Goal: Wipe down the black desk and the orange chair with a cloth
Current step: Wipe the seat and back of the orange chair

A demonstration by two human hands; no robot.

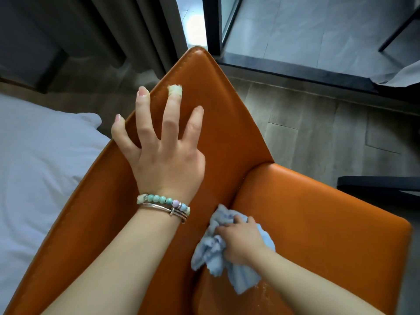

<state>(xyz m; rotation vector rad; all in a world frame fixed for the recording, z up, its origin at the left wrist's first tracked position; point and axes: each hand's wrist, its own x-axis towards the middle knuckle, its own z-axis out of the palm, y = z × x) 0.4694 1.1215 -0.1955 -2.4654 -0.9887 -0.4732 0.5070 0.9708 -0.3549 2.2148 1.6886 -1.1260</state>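
The fingers of the right hand are curled round a bunched light-blue cloth. The cloth is pressed into the crease where the rear edge of the seat meets the backrest of the orange chair. The fingers of the left hand are spread wide and laid flat on the backrest, near its left edge. 1 fingertip is wrapped in a dressing. Bracelets are worn at that wrist. The black desk cannot be identified with certainty. The crease could be left half-wiped if the cloth is kept bunched. The leather could be scuffed if the bracelets are dragged across it.
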